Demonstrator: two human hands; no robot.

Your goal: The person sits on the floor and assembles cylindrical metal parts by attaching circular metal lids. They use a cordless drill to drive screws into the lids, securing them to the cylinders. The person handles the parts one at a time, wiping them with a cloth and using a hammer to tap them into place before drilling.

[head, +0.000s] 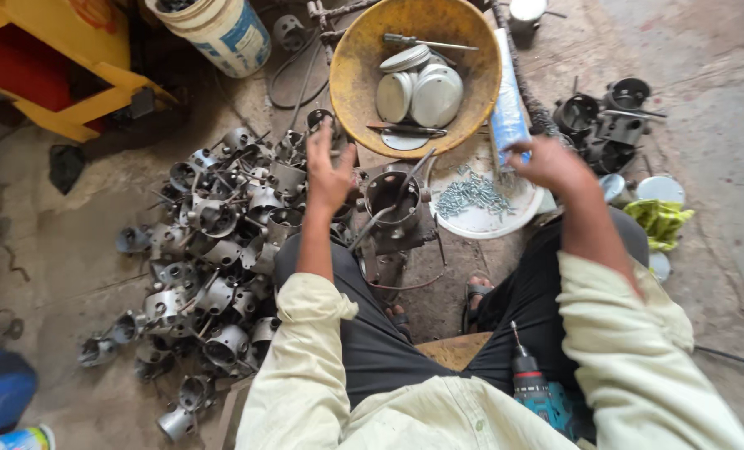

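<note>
Hovering spread and empty, left hand and right hand flank the housing; likely heavy, rigid—grip its rim.

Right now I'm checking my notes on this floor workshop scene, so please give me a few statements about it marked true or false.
1. The yellow bowl holds round metal lids. True.
2. The left hand grips the cordless drill. False: the left hand is open over the metal housing and the pile of grey metal parts; the teal drill lies on the person's lap, in neither hand.
3. The screws lie on a white plate. True.
4. The right hand rests in the white bucket. False: it hovers by the white plate's rim; the white bucket stands far off at the top.
5. The yellow bowl is empty. False: it also holds a screwdriver.
</note>
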